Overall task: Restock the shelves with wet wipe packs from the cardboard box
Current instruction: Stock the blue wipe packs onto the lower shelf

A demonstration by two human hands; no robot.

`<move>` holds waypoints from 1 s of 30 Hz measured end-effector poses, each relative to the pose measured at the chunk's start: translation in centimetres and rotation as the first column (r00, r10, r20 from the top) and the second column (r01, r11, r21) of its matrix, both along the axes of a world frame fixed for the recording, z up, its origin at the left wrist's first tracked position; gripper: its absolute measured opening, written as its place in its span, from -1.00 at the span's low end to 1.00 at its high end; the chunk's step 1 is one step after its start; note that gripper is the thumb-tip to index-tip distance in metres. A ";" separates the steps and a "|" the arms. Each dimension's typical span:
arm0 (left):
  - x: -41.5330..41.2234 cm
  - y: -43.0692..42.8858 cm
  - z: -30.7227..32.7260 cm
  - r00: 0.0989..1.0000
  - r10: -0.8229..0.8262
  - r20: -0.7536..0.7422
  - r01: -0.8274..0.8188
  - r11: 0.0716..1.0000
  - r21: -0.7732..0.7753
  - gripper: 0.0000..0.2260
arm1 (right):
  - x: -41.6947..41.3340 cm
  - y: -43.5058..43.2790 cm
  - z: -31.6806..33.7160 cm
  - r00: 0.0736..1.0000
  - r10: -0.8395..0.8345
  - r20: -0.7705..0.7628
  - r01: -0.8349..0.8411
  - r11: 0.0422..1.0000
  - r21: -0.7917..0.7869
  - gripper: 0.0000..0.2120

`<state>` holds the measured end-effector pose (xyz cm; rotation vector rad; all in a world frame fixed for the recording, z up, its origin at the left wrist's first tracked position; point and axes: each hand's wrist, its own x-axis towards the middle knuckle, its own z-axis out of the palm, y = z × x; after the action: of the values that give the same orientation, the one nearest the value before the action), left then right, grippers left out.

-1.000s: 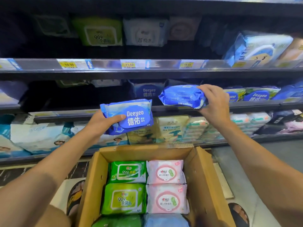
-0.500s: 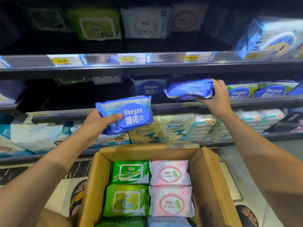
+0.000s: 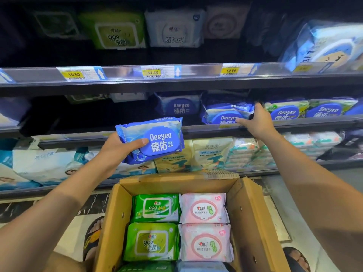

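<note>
My left hand grips a blue Deeyeo wet wipe pack and holds it in the air in front of the middle shelf. My right hand reaches onto that shelf. Its fingers and thumb are around the right end of a second blue Deeyeo pack, which lies on the shelf on top of another one. Below me the open cardboard box holds green packs on the left and pink packs on the right.
More Deeyeo packs stand right of my right hand, and one stands further back to its left. The middle shelf's left part is dark with a gap. The upper shelf carries price tags. Sandalled feet flank the box.
My right hand has carried its blue pack forward and down onto the middle shelf, on top of another pack. My left hand with its pack has barely moved.
</note>
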<state>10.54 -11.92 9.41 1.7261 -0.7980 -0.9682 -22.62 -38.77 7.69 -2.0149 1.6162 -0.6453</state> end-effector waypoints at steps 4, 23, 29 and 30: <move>-0.4 0.1 0.1 1.000 0.000 0.014 0.000 1.000 0.003 -0.61 | 0.1 1.6 0.4 0.997 -0.070 0.040 0.068 0.997 0.042 -0.37; -3.1 -1.1 1.2 0.930 -0.134 0.343 0.245 0.920 -0.306 -0.32 | 8.7 12.7 2.0 0.802 0.161 0.575 -0.421 0.835 0.353 -0.78; -0.8 -4.7 -1.3 0.655 0.093 0.749 0.141 0.960 -0.243 -0.17 | 10.4 10.5 2.0 0.764 0.116 0.635 -0.404 0.854 0.330 -0.55; -0.5 -5.2 -1.6 0.621 0.102 0.777 0.118 0.968 -0.222 -0.16 | 10.6 10.1 1.9 0.760 0.121 0.639 -0.412 0.849 0.330 -0.51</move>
<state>10.01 -17.14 7.80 1.8978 -1.4213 -0.0170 -12.00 -28.69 9.58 -1.4468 0.9440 -0.6314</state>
